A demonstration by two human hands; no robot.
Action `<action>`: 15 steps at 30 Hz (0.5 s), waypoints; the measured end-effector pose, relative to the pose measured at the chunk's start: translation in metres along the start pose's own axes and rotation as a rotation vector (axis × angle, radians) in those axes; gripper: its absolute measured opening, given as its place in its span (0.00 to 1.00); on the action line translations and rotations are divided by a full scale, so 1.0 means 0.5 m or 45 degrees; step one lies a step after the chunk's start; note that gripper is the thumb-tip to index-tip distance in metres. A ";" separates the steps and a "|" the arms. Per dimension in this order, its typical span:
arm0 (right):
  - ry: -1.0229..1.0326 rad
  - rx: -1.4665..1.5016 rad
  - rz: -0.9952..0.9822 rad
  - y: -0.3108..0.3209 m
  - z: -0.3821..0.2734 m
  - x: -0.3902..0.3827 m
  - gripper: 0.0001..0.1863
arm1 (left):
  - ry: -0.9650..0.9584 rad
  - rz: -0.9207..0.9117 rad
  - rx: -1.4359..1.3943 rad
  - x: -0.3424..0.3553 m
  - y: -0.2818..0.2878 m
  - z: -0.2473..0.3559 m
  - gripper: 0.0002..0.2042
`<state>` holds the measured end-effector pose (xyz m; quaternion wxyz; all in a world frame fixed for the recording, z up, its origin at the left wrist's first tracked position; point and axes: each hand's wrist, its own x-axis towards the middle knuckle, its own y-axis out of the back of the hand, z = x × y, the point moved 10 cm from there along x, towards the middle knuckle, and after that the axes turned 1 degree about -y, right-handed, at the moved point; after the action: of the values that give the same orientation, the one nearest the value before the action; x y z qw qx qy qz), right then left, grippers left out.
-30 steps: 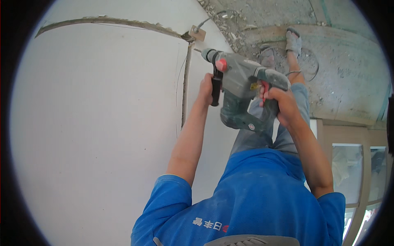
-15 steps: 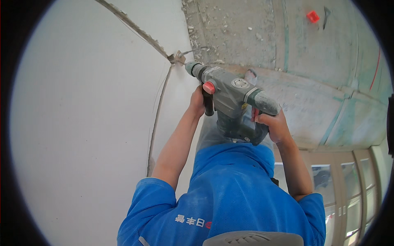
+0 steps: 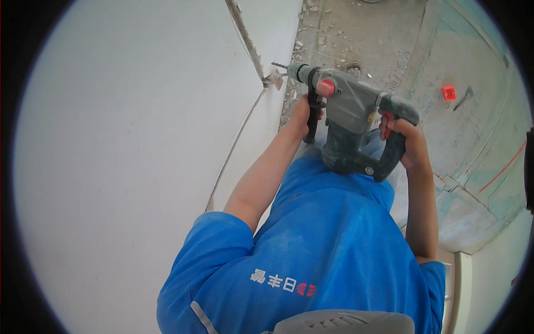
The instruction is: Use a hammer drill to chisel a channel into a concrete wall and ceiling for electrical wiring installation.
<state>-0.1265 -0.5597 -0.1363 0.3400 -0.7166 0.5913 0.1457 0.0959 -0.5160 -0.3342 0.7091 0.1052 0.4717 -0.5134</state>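
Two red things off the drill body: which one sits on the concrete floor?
The small red square block, lying on the grey concrete floor beyond the right hand. The red round knob is on the grey rotary hammer drill.

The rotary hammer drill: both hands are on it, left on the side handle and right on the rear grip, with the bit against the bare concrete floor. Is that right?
Not quite. The head view shows the rotary hammer drill with its bit at the cut groove in the white wall, not the floor. The left hand on the side handle and right hand on the rear grip are correct.
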 end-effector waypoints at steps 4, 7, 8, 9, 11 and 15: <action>-0.139 0.051 -0.107 0.020 0.049 0.081 0.17 | 0.040 0.132 0.013 0.025 0.071 -0.046 0.16; -0.187 0.026 -0.146 0.018 0.103 0.109 0.16 | 0.054 0.237 -0.003 0.030 0.115 -0.068 0.16; -0.210 0.032 -0.183 0.020 0.138 0.111 0.15 | 0.064 0.281 -0.058 0.028 0.137 -0.096 0.15; -0.234 0.044 -0.220 0.023 0.170 0.115 0.14 | 0.071 0.305 -0.046 0.032 0.153 -0.115 0.15; -0.351 -0.004 -0.229 0.050 0.047 0.159 0.14 | 0.164 0.325 -0.200 0.040 0.054 -0.091 0.16; -0.450 0.046 -0.335 0.042 0.006 0.209 0.15 | 0.220 0.430 -0.321 0.047 0.050 -0.084 0.18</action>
<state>-0.1190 -0.6373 -0.2089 0.4672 -0.7448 0.4264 0.2128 0.0936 -0.4930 -0.3833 0.7496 0.1367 0.5667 -0.3136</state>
